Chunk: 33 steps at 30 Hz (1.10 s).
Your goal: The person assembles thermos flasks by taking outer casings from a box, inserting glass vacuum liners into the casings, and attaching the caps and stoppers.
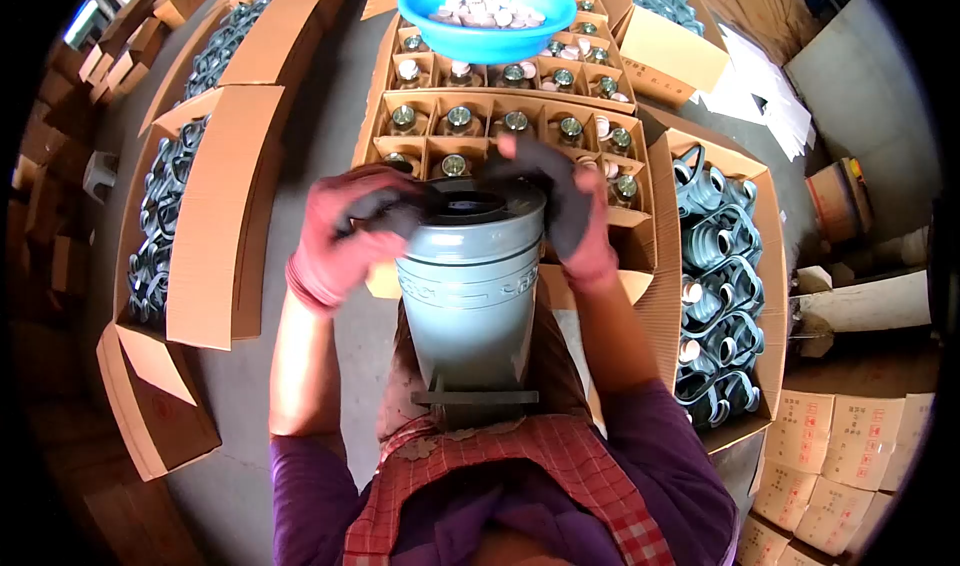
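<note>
Reaches up from the bottom of the frame with both arms (pixel 308 371) bent, bringing the gloved left hand (pixel 352 224) and gloved right hand (pixel 562 198) to opposite sides of the dark rim (pixel 525 206) of a blue-grey vessel (pixel 468 341), mouth up at the frame's centre. Curls the fingers inward on both sides, too blurred to tell apart a grip from a touch. Bears an embossed band (pixel 468 292) below the rim, with red characters on stacked cartons (pixel 838 446) at lower right too small to read.
</note>
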Each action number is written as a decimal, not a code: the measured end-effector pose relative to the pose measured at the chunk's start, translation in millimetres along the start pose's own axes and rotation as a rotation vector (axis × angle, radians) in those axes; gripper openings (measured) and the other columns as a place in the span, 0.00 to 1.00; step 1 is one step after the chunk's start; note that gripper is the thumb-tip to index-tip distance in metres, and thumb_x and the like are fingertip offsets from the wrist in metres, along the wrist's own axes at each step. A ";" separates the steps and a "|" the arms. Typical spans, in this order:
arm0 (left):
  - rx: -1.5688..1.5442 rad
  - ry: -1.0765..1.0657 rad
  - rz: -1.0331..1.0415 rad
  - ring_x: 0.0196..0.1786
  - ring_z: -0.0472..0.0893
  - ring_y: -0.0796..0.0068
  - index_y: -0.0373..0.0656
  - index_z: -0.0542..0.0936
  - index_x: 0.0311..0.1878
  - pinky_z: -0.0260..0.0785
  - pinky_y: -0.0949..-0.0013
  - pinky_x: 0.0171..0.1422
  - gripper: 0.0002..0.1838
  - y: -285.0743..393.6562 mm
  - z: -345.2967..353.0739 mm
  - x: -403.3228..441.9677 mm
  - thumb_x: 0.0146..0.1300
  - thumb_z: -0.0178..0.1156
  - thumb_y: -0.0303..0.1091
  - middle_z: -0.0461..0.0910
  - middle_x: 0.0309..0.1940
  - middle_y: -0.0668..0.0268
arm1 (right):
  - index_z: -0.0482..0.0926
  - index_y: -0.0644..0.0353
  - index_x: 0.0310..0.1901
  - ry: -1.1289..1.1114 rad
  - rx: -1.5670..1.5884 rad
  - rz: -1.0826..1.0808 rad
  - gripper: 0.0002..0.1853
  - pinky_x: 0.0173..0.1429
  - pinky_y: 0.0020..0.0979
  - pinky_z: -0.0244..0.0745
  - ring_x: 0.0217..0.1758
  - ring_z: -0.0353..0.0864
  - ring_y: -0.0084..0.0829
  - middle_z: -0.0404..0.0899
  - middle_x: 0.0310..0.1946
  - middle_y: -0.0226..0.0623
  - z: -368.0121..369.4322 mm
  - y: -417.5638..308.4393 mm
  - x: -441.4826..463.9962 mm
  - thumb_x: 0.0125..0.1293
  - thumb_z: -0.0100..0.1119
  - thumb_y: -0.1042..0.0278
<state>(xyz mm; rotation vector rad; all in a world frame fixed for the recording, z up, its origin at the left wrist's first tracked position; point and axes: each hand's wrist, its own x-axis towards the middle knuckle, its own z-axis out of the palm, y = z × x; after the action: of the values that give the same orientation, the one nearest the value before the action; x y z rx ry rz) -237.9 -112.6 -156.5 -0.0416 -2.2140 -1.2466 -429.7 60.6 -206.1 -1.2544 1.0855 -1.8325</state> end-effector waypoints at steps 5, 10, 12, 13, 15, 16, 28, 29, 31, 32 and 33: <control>0.319 0.026 0.292 0.45 0.80 0.51 0.38 0.82 0.42 0.71 0.54 0.53 0.28 17.9 31.7 13.3 0.51 0.65 0.56 0.81 0.37 0.53 | 0.60 0.68 0.68 0.095 0.415 0.104 0.51 0.68 0.38 0.64 0.64 0.71 0.37 0.70 0.62 0.49 8.1 49.4 0.9 0.62 0.40 0.23; 0.052 0.007 0.019 0.44 0.79 0.51 0.37 0.82 0.40 0.71 0.56 0.51 0.30 -8.8 1.5 -5.4 0.49 0.67 0.57 0.81 0.33 0.53 | 0.65 0.62 0.67 0.013 0.006 -0.022 0.45 0.67 0.38 0.66 0.57 0.76 0.39 0.72 0.61 0.47 4.3 4.3 1.0 0.64 0.41 0.26; 0.447 0.035 0.178 0.41 0.79 0.51 0.38 0.82 0.39 0.71 0.56 0.48 0.28 36.9 27.5 19.6 0.46 0.69 0.56 0.80 0.34 0.54 | 0.62 0.63 0.68 0.119 0.614 0.150 0.47 0.66 0.38 0.67 0.57 0.76 0.38 0.71 0.61 0.47 18.7 40.4 17.7 0.64 0.42 0.26; 0.452 0.015 0.297 0.40 0.79 0.51 0.39 0.82 0.40 0.72 0.57 0.46 0.28 34.8 46.0 24.9 0.47 0.68 0.56 0.80 0.36 0.55 | 0.57 0.65 0.70 0.106 0.841 0.218 0.48 0.65 0.37 0.69 0.57 0.76 0.37 0.69 0.63 0.48 21.6 52.9 16.7 0.64 0.43 0.28; 0.313 0.017 0.334 0.40 0.80 0.52 0.38 0.82 0.40 0.72 0.57 0.45 0.27 12.8 28.5 13.7 0.48 0.68 0.55 0.80 0.35 0.55 | 0.62 0.68 0.67 0.078 0.513 0.130 0.47 0.65 0.36 0.68 0.58 0.76 0.37 0.72 0.61 0.49 16.3 34.5 8.2 0.65 0.44 0.28; 0.096 0.085 0.213 0.40 0.80 0.52 0.38 0.82 0.40 0.72 0.57 0.45 0.28 -20.0 18.2 -5.9 0.49 0.68 0.56 0.80 0.35 0.54 | 0.69 0.69 0.64 0.072 0.043 0.055 0.46 0.65 0.36 0.67 0.58 0.76 0.37 0.75 0.57 0.49 3.4 15.5 0.0 0.64 0.43 0.27; -0.461 0.085 0.022 0.52 0.78 0.51 0.31 0.81 0.39 0.68 0.57 0.59 0.27 -73.4 12.8 -28.1 0.59 0.61 0.54 0.80 0.44 0.46 | 0.79 0.70 0.48 -0.140 -0.653 -0.112 0.42 0.60 0.37 0.70 0.53 0.78 0.46 0.81 0.44 0.51 4.2 -30.5 8.0 0.62 0.48 0.28; -0.508 0.058 -0.069 0.54 0.77 0.51 0.30 0.80 0.41 0.68 0.57 0.60 0.27 -80.2 7.6 -35.9 0.60 0.61 0.52 0.79 0.46 0.45 | 0.81 0.69 0.45 -0.114 -0.708 -0.074 0.42 0.58 0.37 0.71 0.52 0.79 0.48 0.82 0.41 0.51 13.4 -38.4 6.4 0.61 0.49 0.27; -0.508 -0.064 0.018 0.54 0.77 0.51 0.27 0.78 0.43 0.68 0.57 0.60 0.28 -92.7 3.0 -24.2 0.63 0.58 0.52 0.78 0.49 0.45 | 0.80 0.70 0.44 -0.049 -0.460 -0.001 0.43 0.57 0.35 0.70 0.50 0.80 0.42 0.82 0.40 0.48 4.6 -21.3 10.2 0.58 0.52 0.26; -0.615 -0.010 -0.026 0.55 0.77 0.52 0.27 0.78 0.45 0.67 0.57 0.61 0.28 -83.4 4.4 -17.0 0.65 0.56 0.51 0.78 0.50 0.45 | 0.81 0.70 0.43 0.068 -0.134 0.047 0.34 0.55 0.33 0.70 0.48 0.80 0.34 0.82 0.40 0.44 -2.5 -1.4 -0.5 0.61 0.57 0.37; -0.727 0.044 -0.091 0.55 0.77 0.54 0.26 0.77 0.48 0.67 0.57 0.62 0.29 -64.0 9.8 -14.0 0.66 0.54 0.51 0.78 0.51 0.45 | 0.81 0.68 0.42 -0.057 -0.125 0.143 0.22 0.56 0.31 0.70 0.47 0.79 0.28 0.82 0.40 0.40 -5.6 -19.0 9.9 0.63 0.60 0.52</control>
<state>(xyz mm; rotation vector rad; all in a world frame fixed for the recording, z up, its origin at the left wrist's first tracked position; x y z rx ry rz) -250.4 -137.2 -216.8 -0.1961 -1.6314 -2.0152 -439.4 61.9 -186.3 -1.2581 1.2417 -1.6350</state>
